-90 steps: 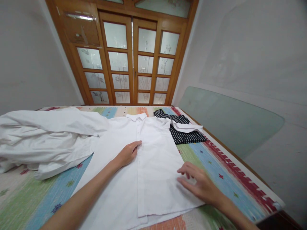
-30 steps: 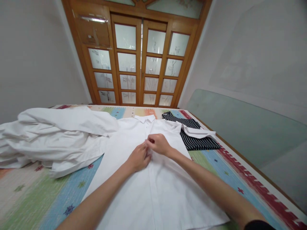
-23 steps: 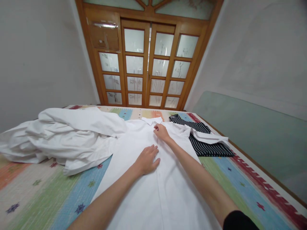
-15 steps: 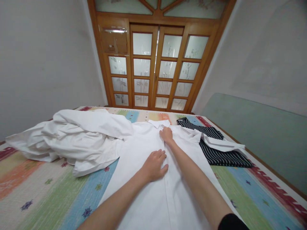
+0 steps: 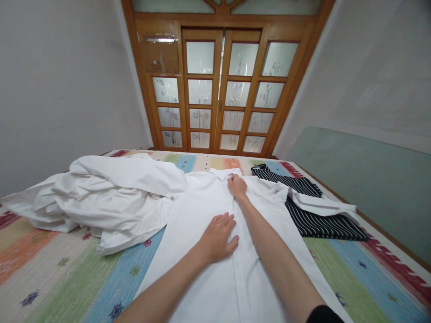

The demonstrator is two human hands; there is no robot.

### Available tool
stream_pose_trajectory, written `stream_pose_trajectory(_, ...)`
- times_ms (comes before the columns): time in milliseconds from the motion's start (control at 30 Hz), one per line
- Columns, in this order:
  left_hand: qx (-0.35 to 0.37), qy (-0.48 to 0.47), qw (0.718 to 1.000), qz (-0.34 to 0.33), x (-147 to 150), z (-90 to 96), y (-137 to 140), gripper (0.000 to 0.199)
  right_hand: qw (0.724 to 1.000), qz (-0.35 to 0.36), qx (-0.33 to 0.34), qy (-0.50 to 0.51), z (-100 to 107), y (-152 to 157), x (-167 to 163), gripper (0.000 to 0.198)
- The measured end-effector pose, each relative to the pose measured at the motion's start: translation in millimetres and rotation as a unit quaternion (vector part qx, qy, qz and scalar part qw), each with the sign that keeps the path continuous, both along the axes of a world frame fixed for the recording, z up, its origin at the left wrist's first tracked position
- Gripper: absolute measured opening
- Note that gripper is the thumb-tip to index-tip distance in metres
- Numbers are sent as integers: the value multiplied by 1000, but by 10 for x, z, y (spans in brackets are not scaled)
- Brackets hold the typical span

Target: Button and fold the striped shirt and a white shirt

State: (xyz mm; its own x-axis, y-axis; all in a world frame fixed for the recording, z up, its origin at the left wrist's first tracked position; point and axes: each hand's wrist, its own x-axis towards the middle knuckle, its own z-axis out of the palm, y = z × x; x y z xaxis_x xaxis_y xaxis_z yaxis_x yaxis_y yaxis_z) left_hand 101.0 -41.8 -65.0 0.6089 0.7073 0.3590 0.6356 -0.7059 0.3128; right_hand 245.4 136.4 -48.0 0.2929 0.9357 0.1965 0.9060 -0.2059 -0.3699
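A white button-up shirt lies front side up before me, its collar at the far end and its body running toward me. My left hand rests flat on the shirt's front beside the button placket, fingers stretched out. Just below the collar, my right hand is closed on the upper placket, with the fingertips partly hidden. To the right, one shirt sleeve stretches over a folded black-and-white striped garment.
A crumpled pile of white cloth lies on the left, against the shirt. Beneath everything is a colourful striped bedspread. A pale green board stands along the right edge. Wooden doors with glass panes are beyond the far end.
The view has shifted slightly. Both hands keep practically the same places on the shirt, the left flat and the right closed at the upper placket.
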Motion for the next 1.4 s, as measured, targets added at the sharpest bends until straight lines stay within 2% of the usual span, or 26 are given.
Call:
stream_pose_trajectory(133, 3, -9, 1000, -2, -8, -17, 9, 34, 997, 65, 37, 12, -33, 49, 49, 34)
stream_pose_trajectory(233, 7, -18, 1000, -4, -11, -45, 23, 34, 990, 135, 33, -9, -49, 41, 51, 37)
stream_pose_trajectory(433, 12, -13, 1000, -7, -17, -39, 31, 35, 974, 197, -16, -108, -73, -167, -9, 46)
stream_pose_trajectory(567, 18, -13, 1000, -12, -23, -21, 31, 34, 958, 236, -79, -145, -99, -337, -3, 58)
stream_pose_trajectory(667, 19, -11, 1000, -12, -23, -8, 30, 33, 945, 275, -110, -141, -30, -412, 106, 61)
stream_pose_trajectory(767, 14, -2, 1000, -9, -22, -2, 32, 33, 925, 340, -109, -130, 169, -435, 341, 51)
stream_pose_trajectory(800, 12, 1, 1000, -8, -21, -4, 33, 34, 926, 338, -104, -130, 254, -435, 445, 45)
stream_pose_trajectory(900, 10, -1, 1000, -6, -22, -14, 38, 35, 953, 216, -61, -205, 497, -442, 803, 33)
stream_pose_trajectory(1000, 10, -6, 1000, -7, -27, -17, 35, 35, 946, 152, -49, -281, 634, -491, 1151, 25)
stream_pose_trajectory(1100, 10, -2, 1000, -3, -33, -6, 21, 36, 931, 125, -75, -334, 649, -567, 1398, 23)
stream_pose_trajectory(1167, 9, -1, 1000, 0, -34, 1, 13, 36, 927, 104, -63, -356, 623, -600, 1488, 28)
stream_pose_trajectory(1267, 10, -7, 1000, 1, -32, 5, 7, 36, 933, 64, -31, -353, 596, -598, 1536, 40)
stream_pose_trajectory(1400, 2, 2, 1000, 4, -27, 17, 5, 37, 945, 31, -49, -321, 643, -532, 1558, 33)
